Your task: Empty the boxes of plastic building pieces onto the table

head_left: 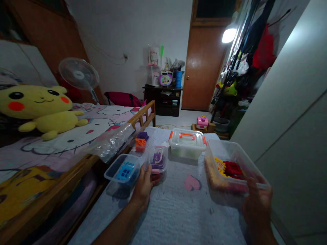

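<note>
Two hands on clear tubs of plastic pieces, set on a grey cloth.

The left hand (145,183) closes on the near side of a small tub of purple pieces (157,162); the right hand (257,200) pinches the near corner of a large tub of yellow and red pieces (231,170). A lidded box (187,143) sits farther off, a blue-filled tub (122,172) to the left.

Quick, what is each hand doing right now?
Left hand: closed around the small clear tub of purple pieces.
Right hand: gripping the near corner of the big clear bin of yellow and red pieces.
</note>
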Available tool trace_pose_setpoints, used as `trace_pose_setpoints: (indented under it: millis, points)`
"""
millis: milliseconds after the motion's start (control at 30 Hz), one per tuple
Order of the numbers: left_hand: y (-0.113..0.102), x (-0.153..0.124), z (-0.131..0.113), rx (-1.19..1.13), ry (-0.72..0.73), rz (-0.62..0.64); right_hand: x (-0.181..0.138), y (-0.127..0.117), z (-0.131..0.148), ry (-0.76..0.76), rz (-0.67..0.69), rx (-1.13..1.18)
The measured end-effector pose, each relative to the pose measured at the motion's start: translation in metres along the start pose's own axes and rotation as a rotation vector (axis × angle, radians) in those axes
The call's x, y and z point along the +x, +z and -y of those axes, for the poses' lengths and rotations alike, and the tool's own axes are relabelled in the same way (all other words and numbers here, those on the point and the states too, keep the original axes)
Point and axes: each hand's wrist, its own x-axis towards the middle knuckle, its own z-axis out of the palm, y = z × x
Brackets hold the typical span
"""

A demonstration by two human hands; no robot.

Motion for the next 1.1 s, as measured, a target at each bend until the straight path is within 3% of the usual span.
trace_pose_setpoints:
  millis: [233, 467, 767, 933, 1100]
  points:
    - [0.005, 0.021, 0.020, -0.105, 0.120, 0.116, 0.007, -0.005, -0.019, -0.038, -0.039, -0.041]
    - [0.006, 0.018, 0.019, -0.123, 0.103, 0.026, 0.005, 0.003, -0.019, -0.045, -0.028, 0.029]
    - [-0.002, 0.002, 0.016, 0.189, 0.122, -0.023, 0.010, -0.003, -0.023, 0.002, -0.087, 0.044]
    - [-0.005, -0.001, 0.014, 0.323, 0.156, 0.094, 0.015, -0.014, -0.029, -0.002, -0.108, 0.076]
    - [-0.001, 0.004, 0.011, 0.274, 0.171, 0.142, 0.013, -0.007, -0.026, 0.037, -0.068, 0.062]
